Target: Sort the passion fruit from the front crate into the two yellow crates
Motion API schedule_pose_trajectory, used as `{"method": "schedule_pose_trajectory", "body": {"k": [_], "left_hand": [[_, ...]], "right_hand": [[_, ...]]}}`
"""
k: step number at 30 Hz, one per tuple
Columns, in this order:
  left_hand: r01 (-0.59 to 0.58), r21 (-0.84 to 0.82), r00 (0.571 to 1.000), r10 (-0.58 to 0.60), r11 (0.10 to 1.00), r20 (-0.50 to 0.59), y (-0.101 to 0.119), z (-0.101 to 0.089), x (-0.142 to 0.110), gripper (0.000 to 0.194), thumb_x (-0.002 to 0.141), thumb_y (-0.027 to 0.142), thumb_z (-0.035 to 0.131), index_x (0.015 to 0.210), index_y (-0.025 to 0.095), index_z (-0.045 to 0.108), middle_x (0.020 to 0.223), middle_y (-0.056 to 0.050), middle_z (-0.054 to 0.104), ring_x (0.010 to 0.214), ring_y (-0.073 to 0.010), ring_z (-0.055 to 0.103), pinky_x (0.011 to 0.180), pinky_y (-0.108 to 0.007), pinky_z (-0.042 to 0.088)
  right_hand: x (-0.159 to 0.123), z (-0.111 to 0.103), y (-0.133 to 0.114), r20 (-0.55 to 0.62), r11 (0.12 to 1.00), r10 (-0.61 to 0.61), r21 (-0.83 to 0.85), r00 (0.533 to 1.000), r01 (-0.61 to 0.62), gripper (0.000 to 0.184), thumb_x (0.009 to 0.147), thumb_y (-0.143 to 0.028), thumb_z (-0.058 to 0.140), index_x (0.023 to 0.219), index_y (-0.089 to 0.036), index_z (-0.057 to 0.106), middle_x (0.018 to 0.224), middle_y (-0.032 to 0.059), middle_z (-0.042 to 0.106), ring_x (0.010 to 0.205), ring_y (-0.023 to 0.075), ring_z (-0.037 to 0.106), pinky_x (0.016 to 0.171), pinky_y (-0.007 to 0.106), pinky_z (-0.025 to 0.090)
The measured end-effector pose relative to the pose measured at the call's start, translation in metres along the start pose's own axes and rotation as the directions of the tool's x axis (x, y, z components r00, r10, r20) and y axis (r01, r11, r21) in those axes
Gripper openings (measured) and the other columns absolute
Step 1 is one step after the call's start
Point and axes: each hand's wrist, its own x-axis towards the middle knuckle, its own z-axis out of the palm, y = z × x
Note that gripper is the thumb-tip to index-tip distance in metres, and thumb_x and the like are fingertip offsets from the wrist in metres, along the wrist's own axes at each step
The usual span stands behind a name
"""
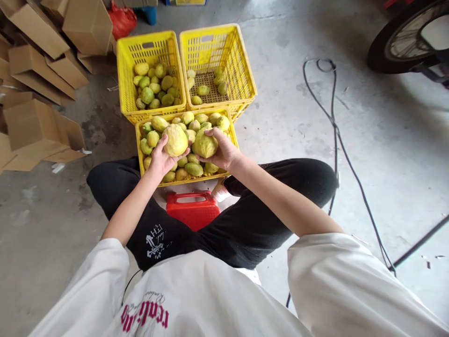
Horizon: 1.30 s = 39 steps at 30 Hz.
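My left hand [162, 159] is closed around a large pale yellow-green fruit [175, 140], held just above the nearest yellow crate [139, 140]. My right hand [222, 150] grips a second yellow-green fruit [204, 144] beside the first one. That crate sits between my knees and is heaped with similar fruits. Behind it stand two more yellow crates: the left crate [123, 70] is about half full, and the right crate [245, 70] holds only several fruits.
A red plastic stool [192, 209] shows between my legs. Flattened cardboard boxes [38, 93] are piled at the left. A red bag [121, 19] lies behind the crates. A black cable [336, 135] runs across the concrete floor at right, near a wheel [403, 42].
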Motion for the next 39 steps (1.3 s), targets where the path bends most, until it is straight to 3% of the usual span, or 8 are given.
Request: {"method": "schedule_pose_trajectory", "body": {"k": [4,9,15,22,27,30,35,39], "left_hand": [[0.042,0.021,0.999,-0.043,0.999,0.020,0.001,0.004,-0.003,0.050,0.117,0.055,0.043,0.153,0.030,0.066,0.139,-0.010,0.084,0.144,-0.0340,0.079,0.104,-0.045,0.074],[0.000,0.027,0.999,-0.001,1.000,0.037,0.005,0.006,-0.006,0.046,0.119,0.049,0.039,0.145,0.026,0.069,0.133,-0.010,0.087,0.154,-0.0349,0.071,0.117,-0.046,0.067],[-0.074,0.035,0.995,0.071,0.997,0.069,0.002,0.003,-0.003,0.041,0.119,0.035,0.038,0.144,0.022,0.068,0.144,-0.012,0.084,0.168,-0.0320,0.058,0.132,-0.050,0.057],[-0.094,0.120,0.989,0.079,0.988,0.127,-0.006,-0.018,0.011,0.032,0.112,0.034,0.062,0.141,0.024,0.072,0.150,-0.010,0.081,0.166,-0.0365,0.061,0.131,-0.054,0.059],[-0.067,0.150,0.989,0.045,0.986,0.144,-0.013,-0.027,0.008,0.027,0.107,0.027,0.073,0.133,0.022,0.074,0.144,-0.011,0.084,0.165,-0.0372,0.062,0.135,-0.055,0.055],[-0.023,0.155,0.990,0.002,0.988,0.140,-0.017,-0.028,0.007,0.029,0.105,0.025,0.075,0.135,0.023,0.073,0.145,-0.009,0.084,0.163,-0.0347,0.064,0.136,-0.055,0.054],[-0.014,0.119,0.997,0.005,0.993,0.078,-0.017,-0.023,0.005,0.032,0.109,0.022,0.065,0.140,0.025,0.071,0.152,-0.009,0.081,0.163,-0.0293,0.065,0.136,-0.049,0.056],[-0.003,0.053,1.000,0.003,0.999,-0.005,-0.013,-0.016,0.000,0.035,0.112,0.032,0.053,0.142,0.024,0.069,0.149,-0.011,0.082,0.161,-0.0342,0.066,0.131,-0.054,0.060]], "right_hand": [[-0.008,0.007,-0.002,0.059,0.999,0.033,-0.013,0.998,-0.032,0.034,0.094,-0.045,0.085,0.115,-0.030,0.064,0.097,0.0073,0.080,0.113,0.0363,0.079,0.096,0.060,0.073],[-0.008,0.005,-0.005,0.043,0.999,0.037,0.013,0.998,-0.037,0.024,0.099,-0.046,0.072,0.115,-0.029,0.067,0.101,0.0078,0.082,0.114,0.0341,0.080,0.095,0.055,0.074],[0.003,-0.007,-0.005,0.140,0.999,-0.001,-0.040,0.990,0.006,0.039,0.101,-0.058,0.070,0.125,-0.027,0.072,0.104,0.0072,0.083,0.120,0.0352,0.082,0.103,0.055,0.073],[0.005,-0.009,0.003,0.109,0.996,-0.037,-0.076,0.993,0.046,0.027,0.102,-0.047,0.082,0.117,-0.027,0.071,0.101,0.0063,0.086,0.118,0.0330,0.083,0.102,0.048,0.074],[-0.008,-0.004,0.005,0.196,0.995,-0.031,-0.092,0.980,0.050,0.027,0.096,-0.034,0.089,0.115,-0.031,0.071,0.113,0.0060,0.087,0.117,0.0319,0.082,0.084,0.041,0.076],[-0.011,-0.006,0.003,0.228,0.995,-0.004,-0.097,0.974,0.027,0.032,0.093,-0.026,0.090,0.116,-0.033,0.068,0.112,0.0041,0.086,0.115,0.0310,0.081,0.085,0.042,0.076],[-0.007,-0.008,0.001,0.222,0.994,0.073,-0.095,0.972,-0.053,0.016,0.104,-0.033,0.074,0.118,-0.028,0.068,0.106,0.0059,0.084,0.119,0.0303,0.081,0.099,0.046,0.075],[-0.003,-0.010,-0.002,0.233,0.997,0.077,-0.048,0.969,-0.068,0.019,0.104,-0.034,0.061,0.120,-0.028,0.069,0.111,0.0077,0.085,0.127,0.0340,0.080,0.105,0.055,0.074]]}}
